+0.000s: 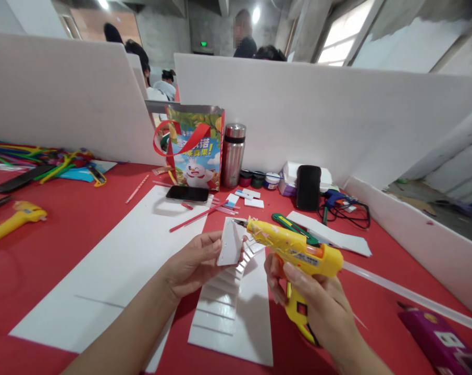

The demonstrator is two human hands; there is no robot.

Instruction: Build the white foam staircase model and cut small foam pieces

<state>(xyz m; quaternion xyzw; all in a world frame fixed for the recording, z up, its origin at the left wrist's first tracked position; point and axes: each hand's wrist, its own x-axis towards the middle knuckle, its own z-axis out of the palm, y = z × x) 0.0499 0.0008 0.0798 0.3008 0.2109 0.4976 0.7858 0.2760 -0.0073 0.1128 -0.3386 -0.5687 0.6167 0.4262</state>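
The foam piece (231,244), a small white rectangle, sits upright in the left hand (193,263), pinched at its lower left edge between thumb and fingers, just above a stepped foam stair (224,291) built of like strips. It looks very light and stiff but easily dented, so a soft pinch at the edges, away from the face that meets the nozzle, seems the safest hold; pressed harder, it would likely crease or snap. The right hand (318,307) is closed around the grip of the yellow glue gun (294,250), one finger by the trigger, with the metal tip touching or just short of the piece's upper right corner. The gun appears rigid plastic, moderately light, hot at the tip, best held by the handle only. A clear glue stick (408,297) runs back from its rear over the red surface (56,245). Beneath the stair lies a white foam sheet (255,323), with a larger sheet (114,265) to the left. Farther out are a green cutter (294,227), a phone (187,194), a printed bag (195,148), a steel flask (233,155), paint pots (259,178), a second yellow gun (15,219) and coloured stems (36,156). White partitions (318,109) stand behind, with other people beyond them.
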